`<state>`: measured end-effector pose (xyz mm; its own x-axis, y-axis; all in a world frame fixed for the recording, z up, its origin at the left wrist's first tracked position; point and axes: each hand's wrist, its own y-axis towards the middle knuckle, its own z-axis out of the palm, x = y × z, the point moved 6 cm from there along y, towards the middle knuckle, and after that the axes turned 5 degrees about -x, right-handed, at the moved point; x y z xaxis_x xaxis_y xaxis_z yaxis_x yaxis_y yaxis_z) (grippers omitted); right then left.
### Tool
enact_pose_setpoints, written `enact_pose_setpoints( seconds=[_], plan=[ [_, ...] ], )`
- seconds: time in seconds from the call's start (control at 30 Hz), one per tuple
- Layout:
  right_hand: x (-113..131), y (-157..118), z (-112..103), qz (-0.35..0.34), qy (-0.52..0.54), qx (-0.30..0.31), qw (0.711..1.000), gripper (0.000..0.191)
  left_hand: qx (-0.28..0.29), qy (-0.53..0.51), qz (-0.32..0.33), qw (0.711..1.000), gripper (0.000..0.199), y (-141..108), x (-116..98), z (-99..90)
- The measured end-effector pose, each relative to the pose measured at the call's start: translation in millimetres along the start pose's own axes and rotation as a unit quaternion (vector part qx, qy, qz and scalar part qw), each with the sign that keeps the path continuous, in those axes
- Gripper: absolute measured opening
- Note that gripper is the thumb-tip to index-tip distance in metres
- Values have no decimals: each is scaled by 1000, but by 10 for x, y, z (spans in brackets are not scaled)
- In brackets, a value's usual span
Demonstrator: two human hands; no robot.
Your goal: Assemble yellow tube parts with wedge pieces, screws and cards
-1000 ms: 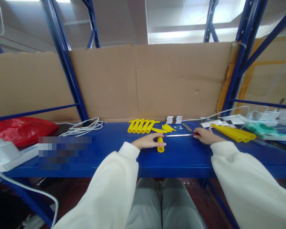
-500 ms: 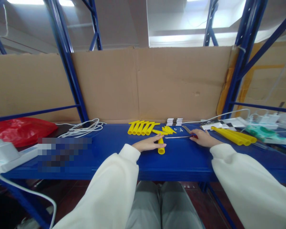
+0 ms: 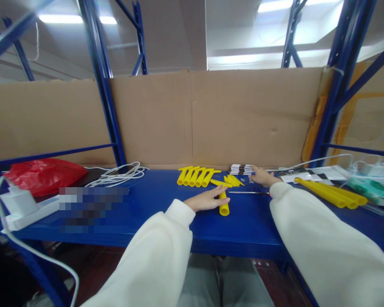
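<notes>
My left hand (image 3: 207,200) lies on the table with its thumb and fingers around a short yellow tube (image 3: 224,209), whose open end faces me. My right hand (image 3: 263,176) is stretched out, fingertips at the right end of a stack of flat white-and-black pieces (image 3: 240,169); whether they touch is hard to see. A screwdriver (image 3: 247,192) with a thin metal shaft lies between the hands, its red handle partly under my right sleeve. Behind the tube are loose flat yellow pieces (image 3: 233,181) and a row of several yellow tubes with flat tops (image 3: 195,176).
Three long yellow tubes (image 3: 334,194) lie at right, near a green-and-white packet (image 3: 373,189). White cable (image 3: 124,174), a red plastic bag (image 3: 48,174) and a white power strip (image 3: 35,215) are at left. Cardboard (image 3: 153,123) and blue posts (image 3: 110,98) border the blue table (image 3: 160,213).
My right hand has let go of the screwdriver, leaving it on the table, and moved back to the stack. My left hand stays at the yellow tube. The view has shifted slightly.
</notes>
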<state>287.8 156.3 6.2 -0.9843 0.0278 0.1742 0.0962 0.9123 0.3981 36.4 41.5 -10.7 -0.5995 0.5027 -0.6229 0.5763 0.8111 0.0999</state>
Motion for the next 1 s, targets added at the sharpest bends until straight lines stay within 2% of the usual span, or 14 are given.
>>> enact_pose_setpoints(
  seconds=[0.07,0.17,0.3,0.57,0.7,0.83,1.0],
  plan=[
    [10,82,32,33,15,15,999,62,-23,14,11,1000,72,37,15,-8],
    [19,189,38,47,41,4,998,62,-96,32,31,994,57,108,44,-60],
    [39,284,29,57,56,-25,996,55,-164,19,51,985,48,174,72,-104],
    [102,407,66,138,42,-71,987,42,-273,4,43,961,34,143,-2,-243],
    [64,447,81,192,38,-55,979,48,-281,11,28,959,32,128,-27,-256],
    [53,457,82,211,48,-34,976,50,-279,29,19,960,32,117,-25,-250],
    [98,453,54,203,62,-72,975,44,-284,33,26,958,33,113,-13,-252]
  ],
)
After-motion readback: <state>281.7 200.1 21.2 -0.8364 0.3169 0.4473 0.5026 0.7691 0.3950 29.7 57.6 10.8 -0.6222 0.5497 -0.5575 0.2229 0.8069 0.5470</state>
